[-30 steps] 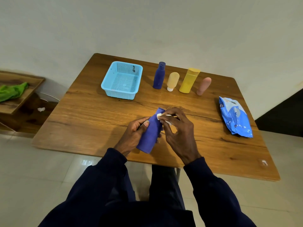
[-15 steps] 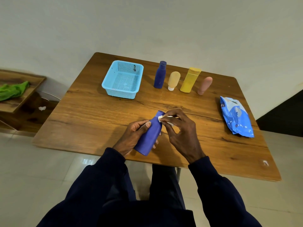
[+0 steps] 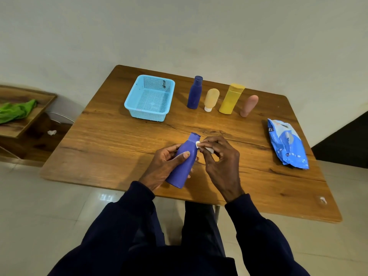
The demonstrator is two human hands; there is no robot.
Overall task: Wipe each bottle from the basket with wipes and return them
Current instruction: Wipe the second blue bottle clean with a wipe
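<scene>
Near the front edge of the table (image 3: 111,152), well in front of the basket (image 3: 147,114), the left hand (image 3: 165,166) grips a purple bottle (image 3: 182,166). Its fingers curl round the body, and the cap tilts away toward the basket. The right hand (image 3: 221,162) pinches a small white wipe (image 3: 209,150) against the bottle's neck. A wipes pack (image 3: 286,144) lies flat, well to the basket's right. Just right of the basket, four stand in a row: dark blue bottle (image 3: 194,92), peach bottle (image 3: 211,99), yellow bottle (image 3: 231,98), pink bottle (image 3: 249,106).

Long dark navy sleeves (image 3: 123,220) reach both wrists; dark navy trousers (image 3: 199,226) below
</scene>
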